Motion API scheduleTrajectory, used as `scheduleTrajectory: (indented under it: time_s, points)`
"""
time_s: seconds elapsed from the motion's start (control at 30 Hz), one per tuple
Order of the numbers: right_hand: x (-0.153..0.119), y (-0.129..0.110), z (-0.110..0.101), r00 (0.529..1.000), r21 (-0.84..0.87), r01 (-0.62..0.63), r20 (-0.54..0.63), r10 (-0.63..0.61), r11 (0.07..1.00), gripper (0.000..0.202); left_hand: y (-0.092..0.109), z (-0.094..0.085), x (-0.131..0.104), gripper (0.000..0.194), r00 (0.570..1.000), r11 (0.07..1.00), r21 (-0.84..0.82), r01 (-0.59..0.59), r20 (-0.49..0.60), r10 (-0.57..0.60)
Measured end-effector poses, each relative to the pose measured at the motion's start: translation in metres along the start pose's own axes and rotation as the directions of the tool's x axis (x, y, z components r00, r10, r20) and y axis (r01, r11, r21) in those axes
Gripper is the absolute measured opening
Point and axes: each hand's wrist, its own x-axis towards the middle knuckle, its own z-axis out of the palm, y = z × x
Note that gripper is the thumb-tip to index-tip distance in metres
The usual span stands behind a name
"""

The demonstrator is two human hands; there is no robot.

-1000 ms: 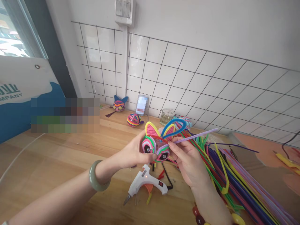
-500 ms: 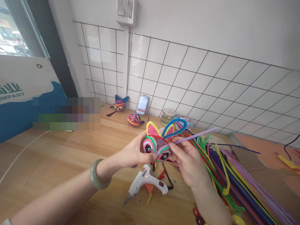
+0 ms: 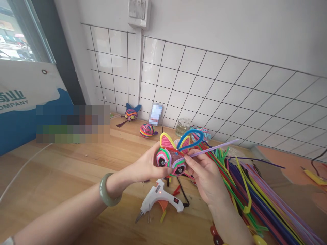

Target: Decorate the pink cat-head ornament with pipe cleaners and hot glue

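Between my hands is a pipe-cleaner animal head (image 3: 170, 157) with pink ears edged in yellow and big ringed eyes with black centres. My left hand (image 3: 150, 163) grips its left side, thumb lying by the eyes. A lilac pipe cleaner (image 3: 214, 147) is pinched by my right hand (image 3: 200, 170); its near end curves around the right eye and its free end sticks out to the upper right. A blue pipe-cleaner loop (image 3: 191, 137) rises from the top of the head. Below lies a white hot glue gun (image 3: 160, 199) with its small light on.
Many coloured pipe cleaners (image 3: 265, 200) lie on the right. At the back stand a blue-eared figure (image 3: 131, 114), a striped ball (image 3: 147, 130), a blurred phone (image 3: 155, 114) and a glass jar (image 3: 183, 127). Red and yellow scraps (image 3: 176, 190) surround the glue gun on the wooden table (image 3: 84, 177).
Hardly anything differs. The view has shifted very slightly; both hands keep the same hold on the head and the lilac pipe cleaner.
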Motion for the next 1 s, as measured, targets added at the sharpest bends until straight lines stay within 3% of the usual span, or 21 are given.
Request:
scheduleTrajectory:
  time_s: [0.4, 0.63, 0.77, 0.87, 1.0]
  points:
    - [0.000, 0.000, 0.001, 1.000, -0.043, 0.012, -0.024, -0.013, 0.999, 0.035, -0.004, -0.011, -0.002, 0.066, 0.992, 0.986, 0.115, 0.119, 0.026, -0.123]
    - [0.000, -0.002, 0.002, 1.000, -0.073, 0.017, -0.021, -0.018, 0.997, 0.033, -0.003, -0.011, 0.000, 0.062, 0.990, 0.998, -0.021, 0.067, 0.128, -0.064]
    - [0.000, 0.000, 0.002, 1.000, -0.066, 0.017, -0.006, -0.017, 0.998, 0.033, -0.004, -0.011, 0.000, 0.072, 0.990, 0.997, -0.015, 0.071, 0.122, -0.069]
    - [0.000, 0.001, 0.001, 1.000, -0.059, 0.010, 0.004, -0.009, 0.998, 0.033, -0.004, -0.010, 0.000, 0.068, 0.992, 0.999, -0.025, 0.043, 0.119, -0.040]
    - [0.000, 0.003, 0.001, 1.000, -0.070, 0.012, -0.022, -0.014, 0.997, 0.033, -0.003, -0.009, -0.002, 0.064, 0.998, 0.997, 0.047, 0.065, 0.024, -0.066]
